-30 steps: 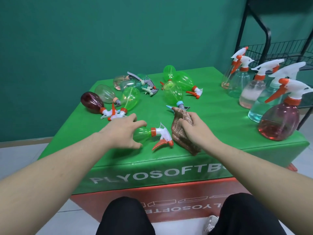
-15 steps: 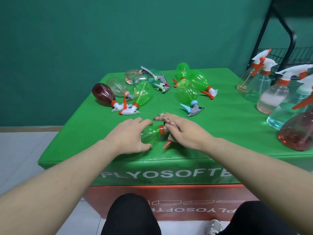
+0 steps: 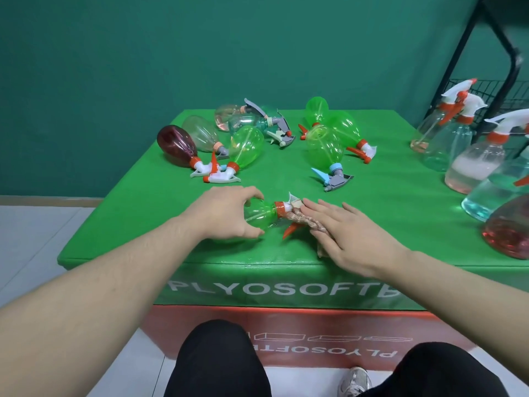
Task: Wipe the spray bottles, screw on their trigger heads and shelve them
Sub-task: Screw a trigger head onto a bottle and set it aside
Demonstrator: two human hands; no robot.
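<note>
A small green spray bottle lies on its side near the front of the green table, its orange collar and white trigger head pointing right. My left hand grips the bottle's body. My right hand lies flat, fingers spread, pressing a brownish patterned cloth against the trigger head. The orange trigger lever sticks out below the cloth. Part of the cloth is hidden under my palm.
Several more bottles lie on their sides further back: a dark red one, clear ones and green ones. Upright bottles with trigger heads stand along the right edge. A black wire shelf rises behind them. My knees are below the table front.
My right hand has carried the cloth left onto the bottle's trigger head and flattened out over it. My left hand stays on the bottle. The camera has shifted left.
</note>
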